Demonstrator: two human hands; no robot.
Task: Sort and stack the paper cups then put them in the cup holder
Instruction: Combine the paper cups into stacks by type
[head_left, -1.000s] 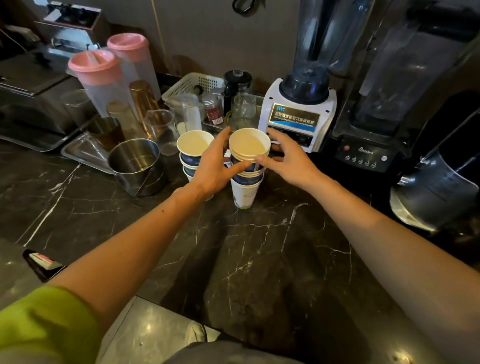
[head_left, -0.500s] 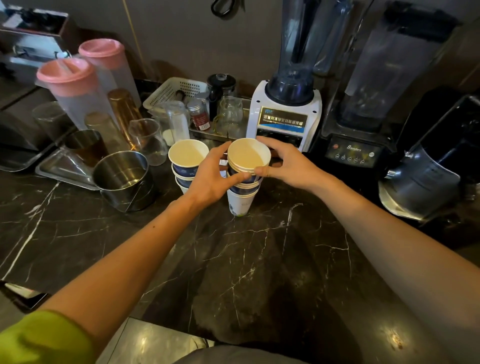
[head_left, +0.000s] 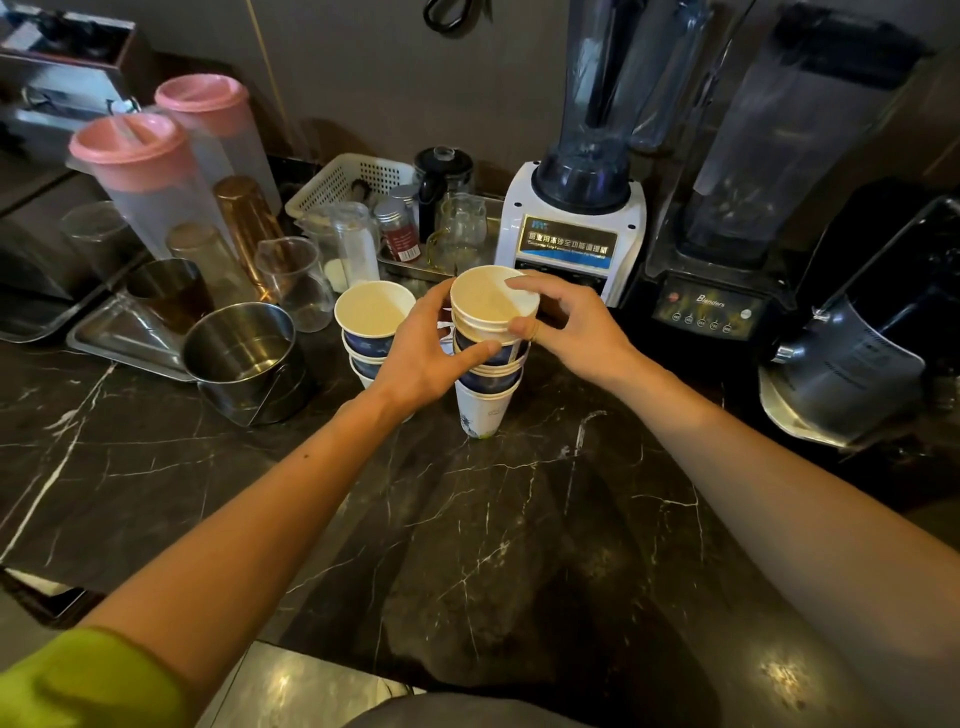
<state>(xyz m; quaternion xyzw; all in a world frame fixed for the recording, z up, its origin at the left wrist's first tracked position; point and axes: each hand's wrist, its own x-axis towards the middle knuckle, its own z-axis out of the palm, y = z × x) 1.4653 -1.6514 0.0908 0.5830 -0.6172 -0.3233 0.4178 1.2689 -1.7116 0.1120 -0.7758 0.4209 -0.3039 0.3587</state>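
Observation:
Two stacks of white-and-blue paper cups stand on the dark marble counter (head_left: 467, 519). The taller stack (head_left: 485, 400) is in the middle; my left hand (head_left: 431, 358) grips its upper part from the left, thumb across the front. My right hand (head_left: 566, 332) pinches the rim of the top cup (head_left: 485, 304) from the right, index finger lying over the rim. The shorter stack (head_left: 371, 325) stands just left of it, partly behind my left hand. No cup holder is in view.
A steel pot (head_left: 244, 358) sits left of the cups, beside a steel tray (head_left: 111, 338) with glasses and two pink-lidded pitchers (head_left: 140, 176). Behind the cups are a white basket (head_left: 343, 182), small jars, a white blender (head_left: 571, 228) and a black blender (head_left: 727, 291).
Both hands stay on the taller stack. My right index finger has come over the top cup's rim. The camera has shifted slightly.

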